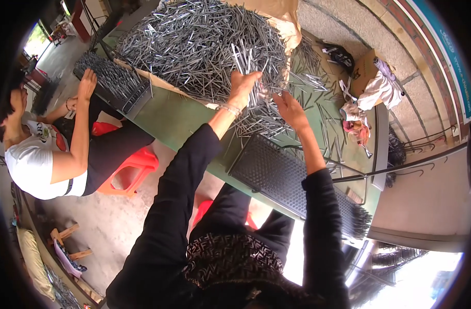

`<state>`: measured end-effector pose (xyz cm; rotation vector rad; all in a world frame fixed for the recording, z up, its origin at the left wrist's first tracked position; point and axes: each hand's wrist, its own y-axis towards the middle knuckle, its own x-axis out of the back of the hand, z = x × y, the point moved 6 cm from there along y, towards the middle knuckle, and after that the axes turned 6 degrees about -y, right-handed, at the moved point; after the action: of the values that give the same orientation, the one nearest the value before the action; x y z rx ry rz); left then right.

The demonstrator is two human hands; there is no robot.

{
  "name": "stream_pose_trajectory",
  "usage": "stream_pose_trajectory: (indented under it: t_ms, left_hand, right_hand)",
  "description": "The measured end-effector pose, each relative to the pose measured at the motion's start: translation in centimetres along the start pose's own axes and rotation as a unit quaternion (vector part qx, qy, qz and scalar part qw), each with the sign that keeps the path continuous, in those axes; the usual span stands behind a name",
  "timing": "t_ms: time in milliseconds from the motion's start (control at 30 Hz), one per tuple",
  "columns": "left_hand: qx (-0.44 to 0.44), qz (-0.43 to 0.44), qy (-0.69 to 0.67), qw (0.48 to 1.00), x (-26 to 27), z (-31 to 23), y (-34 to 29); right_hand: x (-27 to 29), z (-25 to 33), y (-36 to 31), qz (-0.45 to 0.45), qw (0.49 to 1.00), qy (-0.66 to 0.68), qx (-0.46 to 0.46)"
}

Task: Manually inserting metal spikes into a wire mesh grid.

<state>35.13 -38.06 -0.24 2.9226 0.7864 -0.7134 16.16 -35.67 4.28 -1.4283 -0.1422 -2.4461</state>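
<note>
Well beyond the right hand [292, 110], a teal banner [448, 54] bears white lettering [461, 82].

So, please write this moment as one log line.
left hand: holds thin metal rods; right hand: beside it, grip unclear; rod pile: on green table; perforated tray: rods at right end

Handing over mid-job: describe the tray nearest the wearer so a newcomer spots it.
Find the green table, then its near edge toward the right. There lies a long, dark, dimpled tray. Bristling pieces show only toward its right end; the tray beside the co-worker is mostly covered.
</note>
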Motion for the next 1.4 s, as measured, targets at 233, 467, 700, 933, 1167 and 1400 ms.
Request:
stream_pose_trajectory:
  t_ms: [233, 467, 700, 933, 1167, 1400]
  left_hand:
    - [-0.103, 0.003, 0.097, 0.99, 2.2, -1.7, -6.3]
    - [-0.073, 0.013, 0.119, 0.99, 4.2, -2.3, -8.0]
    - [-0.078, 0.039, 0.021, 0.996, 4.4, -2.3, -8.0]
    - [-0.027, 0.082, -0.033, 0.996, 2.7, -1.8, -8.2]
    - [0.088, 0.037, -0.089, 0.991, 5.1, 0.6, -5.6]
    - [0.136, 0.118, -0.077, 0.981, 3.4, -0.1, -6.7]
  right_hand:
    - [-2.7, 6.1, -2.8, -0.206, 0.951, 0.159, 0.168]
    - [-3.1, 6.3, -3.2, -0.26, 0.945, 0.168, 0.11]
    - [-3.4, 6.0, -2.3, -0.12, 0.953, 0.269, 0.079]
    - [-0.3, 7.1, -2.7, -0.218, 0.97, 0.082, 0.075]
    - [2.4, 5.2, -3.9, -0.275, 0.959, -0.059, 0.01]
    - [0.5, 4.5, -0.8, -0.12, 0.983, -0.096, 0.098]
